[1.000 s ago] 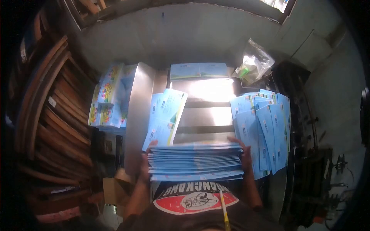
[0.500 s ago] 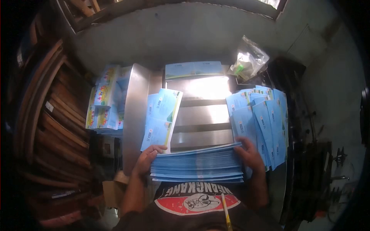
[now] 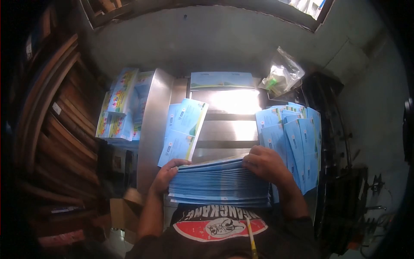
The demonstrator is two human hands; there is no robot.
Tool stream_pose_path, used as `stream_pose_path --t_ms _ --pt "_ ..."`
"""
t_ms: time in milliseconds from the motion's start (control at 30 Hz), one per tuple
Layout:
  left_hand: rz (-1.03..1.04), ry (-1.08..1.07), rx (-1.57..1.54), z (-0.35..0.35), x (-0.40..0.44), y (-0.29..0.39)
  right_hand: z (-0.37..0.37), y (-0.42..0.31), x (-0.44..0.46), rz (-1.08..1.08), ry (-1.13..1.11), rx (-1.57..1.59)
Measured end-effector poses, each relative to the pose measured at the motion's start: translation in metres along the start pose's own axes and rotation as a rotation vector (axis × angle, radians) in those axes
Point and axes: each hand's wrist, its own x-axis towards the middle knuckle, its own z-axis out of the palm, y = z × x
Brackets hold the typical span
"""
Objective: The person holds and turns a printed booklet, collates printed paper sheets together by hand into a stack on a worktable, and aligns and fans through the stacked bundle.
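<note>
A thick stack of folded blue sheets (image 3: 220, 183) stands on edge against my shirt at the front of the metal table. Around its left end my left hand (image 3: 168, 173) is closed, thumb or finger along the top edge. My right hand (image 3: 267, 163) pinches the top of the stack right of its middle, fingers bent over the edge. Left of centre lie a few loose blue printed sheets (image 3: 183, 129). More blue sheets (image 3: 295, 146) are fanned out in a pile on the right.
The metal table (image 3: 228, 131) has slots across it. At its back lies a blue printed sheet (image 3: 222, 80). Colourful printed stacks (image 3: 118, 103) stand left of a metal divider (image 3: 153, 129). A clear plastic bag (image 3: 284, 75) is at the back right, a cardboard box (image 3: 123, 216) lower left.
My right hand has moved from the stack's right end inward along its top edge, its fingers now closing on it. My left hand stays at the left end.
</note>
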Motion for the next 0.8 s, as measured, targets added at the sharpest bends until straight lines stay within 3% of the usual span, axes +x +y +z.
stream_pose_path --t_ms 133,233,300,400,533,600,633,800 --pt "0.071 -0.020 -0.089 -0.007 0.004 -0.013 0.007 0.009 0.004 -0.044 0.036 -0.039" --pt "0.080 -0.008 -0.155 -0.006 0.006 -0.015 0.008 0.010 -0.006 -0.226 0.061 -0.223" --pt "0.080 -0.006 -0.138 -0.006 0.008 -0.012 0.002 0.002 -0.014 -0.262 0.248 -0.316" --pt "0.049 0.008 -0.114 -0.004 0.009 -0.010 -0.008 -0.001 -0.013 -0.312 0.266 -0.301" --pt "0.028 -0.010 -0.183 -0.005 0.015 -0.010 -0.015 0.008 -0.016 -0.323 0.353 -0.349" --pt "-0.001 0.017 -0.203 -0.004 0.012 -0.012 -0.021 0.004 -0.017 -0.242 0.379 -0.119" --pt "0.014 0.018 -0.173 -0.008 0.015 -0.016 -0.016 0.008 -0.012 -0.079 0.241 -0.024" --pt "0.064 0.005 -0.101 -0.018 0.019 -0.022 0.003 0.035 0.001 -0.082 0.268 -0.108"
